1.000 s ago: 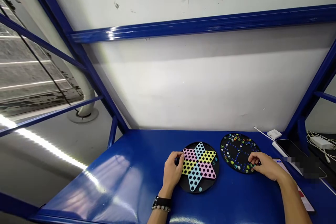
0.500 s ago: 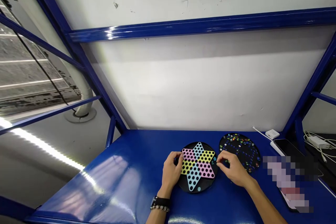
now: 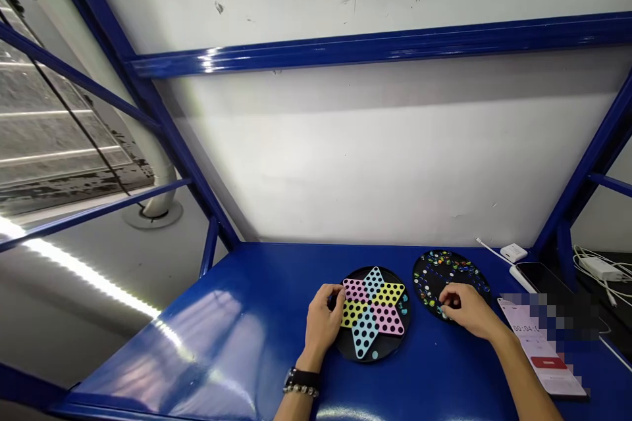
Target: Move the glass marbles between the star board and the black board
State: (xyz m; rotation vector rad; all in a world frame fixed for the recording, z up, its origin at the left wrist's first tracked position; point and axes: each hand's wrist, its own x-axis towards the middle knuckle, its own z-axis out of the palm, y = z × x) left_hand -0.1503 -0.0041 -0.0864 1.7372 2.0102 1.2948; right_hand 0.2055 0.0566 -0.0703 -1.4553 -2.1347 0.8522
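Note:
A round black Chinese checkers board with a pink, yellow and light-blue star lies on the blue table. My left hand grips its left rim between thumb and fingers. To the right is a round black tray with many small coloured marbles in it. Over the tray's front part, my right hand is closed in a pinch, fingertips down among the marbles. Whether a marble is between those fingertips is too small to make out.
A phone with a lit, partly blurred screen lies right of my right forearm. Behind it are a dark phone, a white charger and tangled white cables. Blue frame bars and a white wall enclose the table.
My right hand has moved right, from beside the board's right rim to over the marble tray. My left hand stays on the board's left rim.

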